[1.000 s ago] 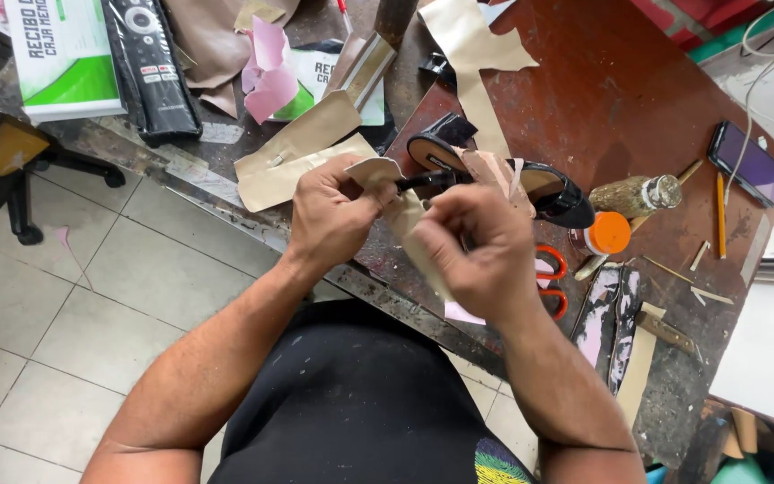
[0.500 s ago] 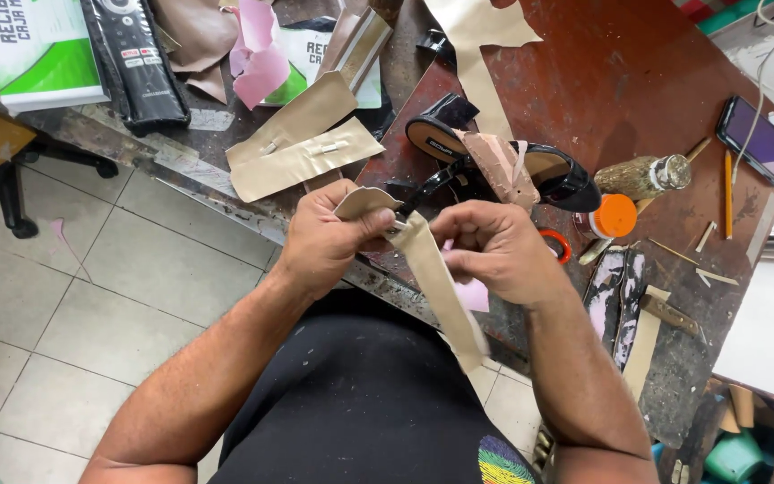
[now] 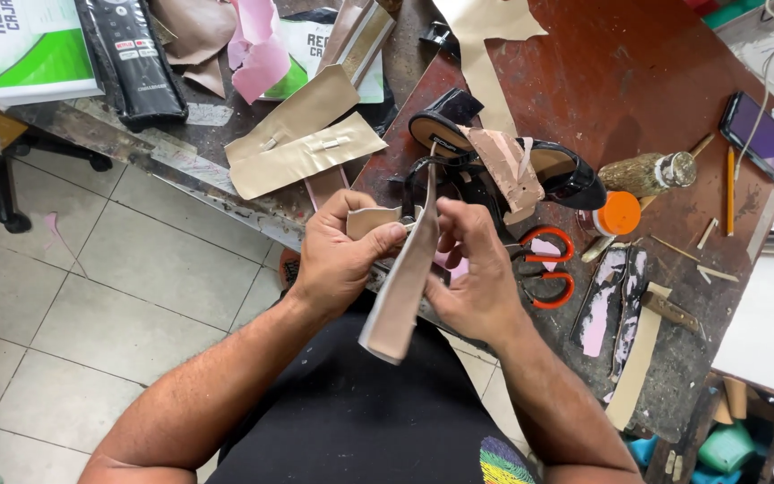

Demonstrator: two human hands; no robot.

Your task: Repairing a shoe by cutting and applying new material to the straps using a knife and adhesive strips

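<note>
My left hand (image 3: 338, 255) and my right hand (image 3: 472, 269) both grip a long beige strip of leather-like material (image 3: 402, 291) in front of my chest. The strip's upper end is pinched between the thumbs and fingers of both hands, and its free end hangs down toward my black shirt. Just beyond my hands, a black sandal (image 3: 503, 161) with a beige strip taped across it lies on the reddish workbench (image 3: 602, 72).
Orange-handled scissors (image 3: 544, 264) lie right of my hands, next to an orange lid (image 3: 620, 213), a glittery bottle (image 3: 647, 173) and dark sole pieces (image 3: 615, 300). Beige cut sheets (image 3: 302, 148), pink scraps, a remote (image 3: 132, 54), a phone (image 3: 759, 134) and a pencil lie around. Tiled floor at left.
My hands have shifted slightly while working the strip's upper end; the strip now hangs straighter down between them. The camera view has tilted a little.
</note>
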